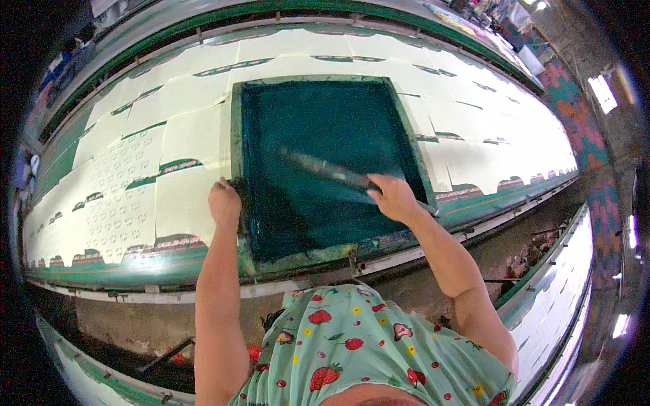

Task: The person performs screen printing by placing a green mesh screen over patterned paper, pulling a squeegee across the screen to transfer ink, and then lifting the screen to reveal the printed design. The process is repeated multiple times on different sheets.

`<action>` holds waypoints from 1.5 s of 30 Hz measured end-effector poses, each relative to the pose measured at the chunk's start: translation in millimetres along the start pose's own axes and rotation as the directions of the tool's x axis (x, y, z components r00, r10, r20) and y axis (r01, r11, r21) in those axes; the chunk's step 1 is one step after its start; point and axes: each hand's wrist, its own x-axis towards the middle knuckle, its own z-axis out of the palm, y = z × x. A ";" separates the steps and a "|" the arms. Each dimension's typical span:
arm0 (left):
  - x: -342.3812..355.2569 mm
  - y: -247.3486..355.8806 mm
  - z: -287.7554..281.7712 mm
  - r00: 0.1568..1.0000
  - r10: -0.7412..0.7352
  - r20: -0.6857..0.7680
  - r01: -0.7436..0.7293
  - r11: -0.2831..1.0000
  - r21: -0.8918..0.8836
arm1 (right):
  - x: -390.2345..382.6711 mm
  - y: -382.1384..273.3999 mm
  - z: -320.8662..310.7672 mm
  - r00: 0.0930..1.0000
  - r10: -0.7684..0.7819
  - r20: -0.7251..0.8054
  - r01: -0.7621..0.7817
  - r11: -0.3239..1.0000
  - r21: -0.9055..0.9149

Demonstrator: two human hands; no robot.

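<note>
Dark teal screen is lying mid-frame; right hand is clamping its fingers round a blurred bar over it. Left hand is curling at the screen's left edge, grip unclear. Left-side sheets are showing marks: probably partly done. Right-side sheets are looking plain, maybe left; glare is hiding detail.

a fisheye view looks down from head height.

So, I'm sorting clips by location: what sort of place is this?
Probably a screen-printing workshop: a dark teal, rectangular framed screen, pale cream sheets laid in rows, and the long green table beneath them.
</note>
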 end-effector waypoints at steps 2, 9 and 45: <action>-0.4 -1.8 0.0 1.000 0.005 0.011 -0.005 1.000 0.007 | 26.9 13.4 -11.9 0.992 0.114 -0.058 -0.118 0.991 -0.067; 2.8 -0.4 1.6 1.000 -0.014 -0.008 0.015 0.998 0.068 | 92.2 90.8 -8.6 0.876 0.349 -0.332 -0.412 0.900 -0.141; 5.5 -11.5 -2.4 0.996 -0.026 -0.082 0.014 0.990 -0.142 | 62.3 -29.1 48.8 0.933 -0.246 0.264 0.275 0.958 -0.080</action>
